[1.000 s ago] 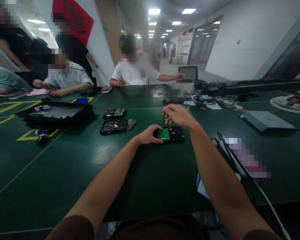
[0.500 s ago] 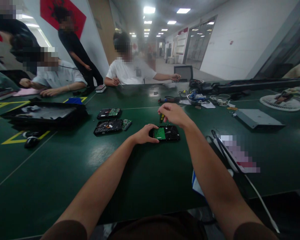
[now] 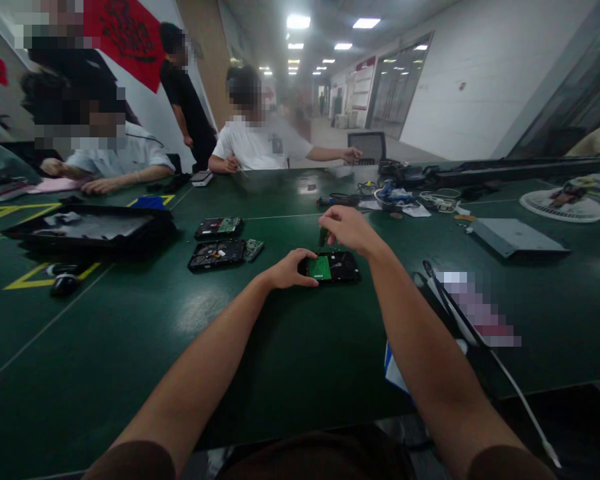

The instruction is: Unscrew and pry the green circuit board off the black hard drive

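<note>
A black hard drive with a green circuit board on its upper face lies on the dark green table. My left hand grips its left end, thumb on the near edge and fingers at the far edge. Above the drive's far side, my right hand is closed around the handle of a small screwdriver, held upright. The screwdriver's tip is too small to make out against the drive. To the left lie two more hard drives, beside a loose circuit board.
A black tray-like casing stands at the left. Tangled cables lie at the back, with a grey metal box at the right. A cable runs beside my right forearm. A co-worker in a white shirt sits across the table.
My hands and the hard drive stay almost in place; the screwdriver handle looks turned, its yellow part no longer showing. A standing person in black at the back left has shifted right.
</note>
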`<action>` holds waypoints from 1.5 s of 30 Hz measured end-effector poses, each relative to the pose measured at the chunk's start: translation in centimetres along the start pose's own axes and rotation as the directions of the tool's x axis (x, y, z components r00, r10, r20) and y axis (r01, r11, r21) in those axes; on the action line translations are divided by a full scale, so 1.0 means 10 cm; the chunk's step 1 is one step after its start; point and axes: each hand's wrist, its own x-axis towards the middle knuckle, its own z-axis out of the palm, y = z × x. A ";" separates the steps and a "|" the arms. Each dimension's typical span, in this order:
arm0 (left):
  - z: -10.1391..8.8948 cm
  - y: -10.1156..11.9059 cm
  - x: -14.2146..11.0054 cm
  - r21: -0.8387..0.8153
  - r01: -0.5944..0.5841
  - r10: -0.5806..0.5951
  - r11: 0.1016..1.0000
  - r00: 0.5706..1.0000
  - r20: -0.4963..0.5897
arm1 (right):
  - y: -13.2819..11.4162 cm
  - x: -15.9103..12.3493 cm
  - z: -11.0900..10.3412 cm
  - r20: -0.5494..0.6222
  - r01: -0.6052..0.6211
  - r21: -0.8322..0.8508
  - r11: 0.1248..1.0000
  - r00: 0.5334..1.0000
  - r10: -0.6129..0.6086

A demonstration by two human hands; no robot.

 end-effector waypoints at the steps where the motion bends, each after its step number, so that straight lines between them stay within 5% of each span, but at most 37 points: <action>1: 0.00 -0.01 0.00 0.001 -0.004 0.004 1.000 1.000 -0.003 | 0.00 0.00 0.01 0.011 0.001 0.024 1.000 1.000 -0.001; 6: 0.00 -0.01 0.01 -0.001 -0.007 0.007 1.000 1.000 -0.012 | -0.02 0.00 0.05 0.077 -0.020 0.187 0.982 0.997 0.006; 14: -0.02 0.01 -0.01 0.004 0.005 -0.005 1.000 1.000 -0.002 | 0.06 0.03 0.00 -0.038 -0.015 0.056 0.998 0.999 0.018; 23: -0.02 0.03 -0.01 -0.006 0.020 -0.020 1.000 1.000 0.004 | -0.02 0.03 0.05 0.021 -0.060 0.217 0.974 0.998 0.056; 29: -0.02 0.03 -0.01 -0.013 0.031 -0.031 0.999 0.999 0.008 | 0.06 0.05 0.00 -0.056 -0.024 0.069 0.997 0.998 0.028; 38: -0.02 0.05 -0.01 0.008 0.002 -0.002 1.000 1.000 0.000 | -0.02 0.02 0.06 0.023 -0.029 0.245 0.969 0.999 0.024; 45: -0.05 0.08 -0.02 0.000 0.033 -0.033 0.999 0.999 0.017 | 0.13 0.07 0.01 -0.088 -0.022 0.072 0.997 0.996 0.028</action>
